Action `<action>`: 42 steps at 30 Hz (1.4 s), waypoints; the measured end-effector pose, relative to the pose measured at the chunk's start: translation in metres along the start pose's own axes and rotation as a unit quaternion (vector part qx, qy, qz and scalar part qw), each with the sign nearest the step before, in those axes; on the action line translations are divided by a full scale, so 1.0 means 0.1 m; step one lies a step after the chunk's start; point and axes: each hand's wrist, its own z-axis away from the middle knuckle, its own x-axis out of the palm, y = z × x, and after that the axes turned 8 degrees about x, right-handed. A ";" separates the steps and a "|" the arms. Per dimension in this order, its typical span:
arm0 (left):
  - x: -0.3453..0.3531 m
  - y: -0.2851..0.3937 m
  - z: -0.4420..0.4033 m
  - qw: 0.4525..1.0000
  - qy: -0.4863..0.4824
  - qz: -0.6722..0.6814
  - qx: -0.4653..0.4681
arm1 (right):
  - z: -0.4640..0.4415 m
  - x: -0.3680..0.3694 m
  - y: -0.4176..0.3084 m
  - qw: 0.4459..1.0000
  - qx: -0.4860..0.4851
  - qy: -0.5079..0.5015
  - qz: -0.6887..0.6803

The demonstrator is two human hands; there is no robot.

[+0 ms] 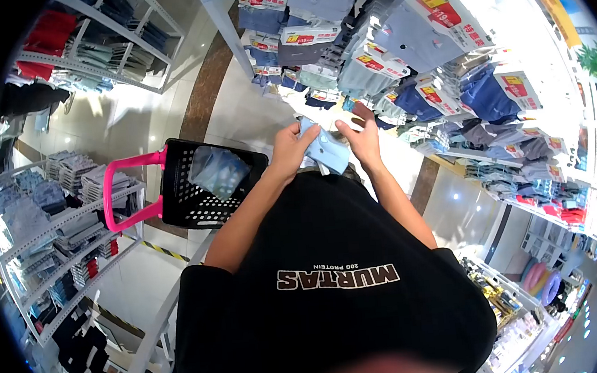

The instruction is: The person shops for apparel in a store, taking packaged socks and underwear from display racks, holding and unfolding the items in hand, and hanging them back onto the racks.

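Observation:
A small light blue folded cloth item is held in front of the black shirt. My left hand has its thumb and fingers closed on the item's upper left edge. My right hand is at the item's right, its fingers apart and raised towards the rack; no item shows between them. To the left is a black perforated basket with a pink handle. Inside it lies a clear plastic package with bluish contents.
Hanging packs with red and yellow price cards fill the rack ahead and to the right. Shelves of folded clothes stand at the left. A grey rail runs at the lower left. More goods sit at the lower right.

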 end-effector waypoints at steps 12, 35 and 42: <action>0.23 0.03 -0.07 0.994 0.025 -0.085 0.069 | 0.23 -0.04 -0.35 0.988 -0.035 -0.151 0.003; 0.05 -0.11 -0.09 0.996 -0.079 0.031 0.008 | 0.31 -0.11 -0.50 0.985 -0.054 -0.161 -0.031; 0.04 -0.19 -0.08 0.999 -0.024 0.008 -0.035 | 0.20 -0.06 -0.19 0.985 0.017 -0.121 -0.120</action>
